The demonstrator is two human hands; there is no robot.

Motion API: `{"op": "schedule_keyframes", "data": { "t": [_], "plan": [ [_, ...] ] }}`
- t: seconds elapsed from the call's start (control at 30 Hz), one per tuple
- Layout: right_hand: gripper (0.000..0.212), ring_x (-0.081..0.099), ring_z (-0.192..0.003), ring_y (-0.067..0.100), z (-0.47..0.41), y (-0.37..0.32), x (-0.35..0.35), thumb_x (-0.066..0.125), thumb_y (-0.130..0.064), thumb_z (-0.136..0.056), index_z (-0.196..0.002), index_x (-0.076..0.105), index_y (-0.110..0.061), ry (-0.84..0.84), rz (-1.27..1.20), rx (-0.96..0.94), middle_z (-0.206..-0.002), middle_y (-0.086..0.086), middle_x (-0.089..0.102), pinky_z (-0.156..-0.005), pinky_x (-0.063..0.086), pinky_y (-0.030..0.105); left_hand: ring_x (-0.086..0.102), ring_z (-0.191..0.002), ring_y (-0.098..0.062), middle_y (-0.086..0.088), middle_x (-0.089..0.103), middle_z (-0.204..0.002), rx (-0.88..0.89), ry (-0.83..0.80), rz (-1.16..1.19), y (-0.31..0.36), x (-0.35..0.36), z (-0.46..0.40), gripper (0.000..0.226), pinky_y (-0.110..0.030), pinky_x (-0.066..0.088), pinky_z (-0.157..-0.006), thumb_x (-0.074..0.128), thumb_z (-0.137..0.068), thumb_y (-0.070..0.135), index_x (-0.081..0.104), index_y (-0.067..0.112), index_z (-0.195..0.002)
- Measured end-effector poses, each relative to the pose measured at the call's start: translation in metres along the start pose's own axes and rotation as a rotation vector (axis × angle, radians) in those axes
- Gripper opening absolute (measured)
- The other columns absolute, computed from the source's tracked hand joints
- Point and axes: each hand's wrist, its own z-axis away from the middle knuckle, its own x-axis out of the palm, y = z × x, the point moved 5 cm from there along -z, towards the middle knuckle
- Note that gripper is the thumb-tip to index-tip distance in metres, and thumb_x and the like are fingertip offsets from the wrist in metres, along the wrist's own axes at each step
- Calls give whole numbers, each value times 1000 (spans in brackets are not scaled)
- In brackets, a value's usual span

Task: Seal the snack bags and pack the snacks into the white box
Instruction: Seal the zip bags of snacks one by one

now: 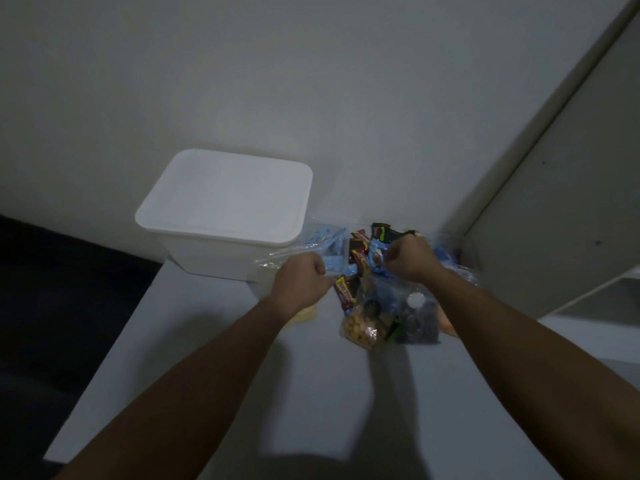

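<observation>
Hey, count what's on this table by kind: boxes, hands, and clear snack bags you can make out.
White box, lid on: 1
Hands: 2, left hand and right hand
Clear snack bags told apart: 2, round yellow snacks bag, dark snacks bag; more bags behind, count unclear
Total: 5

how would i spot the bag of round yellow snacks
Start at the white box on the table. Right of it lies a snack pile; the bag sits at its near edge, the only one holding pale golden balls.
</observation>
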Motion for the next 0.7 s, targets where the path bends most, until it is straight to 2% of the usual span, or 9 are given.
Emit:
{"op": "schedule_keyframes", "data": {
  "t": [0.1,0.2,0.3,0.4,0.5,0.6,0.7],
  "plan": [
    [16,70,-74,22,9,25,19,63,-11,-85,-94,73,-3,-221,30,79,-86,13,73,-69,59,32,64,-83,-20,-1,67,-82,30,-162,6,13,26,-1,11,-28,50,-72,76,-73,25,66,19,-74],
    [16,68,-81,21,21,40,42,61,-14,-89,-95,71,-5,-336,44,71,-92,13,71,-70,55,29,65,-81,-20,-4,69,-84,20,-307,31,22,50,2,10,-32,53,-72,76,-74,18,70,12,-79],
    [13,61,-86,23,25,49,52,60,-17,-88,-86,67,-6,-294,35,72,-87,8,62,-69,44,27,66,-84,-21,-10,71,-89,25,-405,31,28,69,7,12,-34,53,-73,71,-75,11,72,5,-85],
    [13,54,-83,24,23,57,57,60,-14,-86,-94,65,-5,-238,15,109,-87,8,55,-70,39,26,63,-86,-20,-11,69,-94,13,-468,-2,31,85,9,19,-32,51,-74,69,-77,16,70,4,-91],
    [24,57,-88,25,18,62,60,65,-21,-86,-103,62,-4,-204,-21,125,-98,12,59,-72,43,29,57,-86,-16,-4,63,-92,-13,-523,2,33,98,10,20,-32,46,-75,68,-81,24,68,10,-95],
    [29,55,-89,23,13,63,63,67,-23,-85,-108,58,-8,-167,-69,142,-97,7,57,-77,46,32,54,-89,-14,-6,65,-102,-25,-542,-33,33,107,8,21,-27,44,-77,67,-83,24,68,12,-100],
    [32,58,-95,25,7,62,65,68,-22,-84,-112,59,-9,-170,-88,152,-104,9,62,-87,52,40,56,-88,-15,-8,67,-104,-48,-541,-65,30,112,6,23,-32,48,-80,69,-82,25,69,11,-100]
  ]
}}
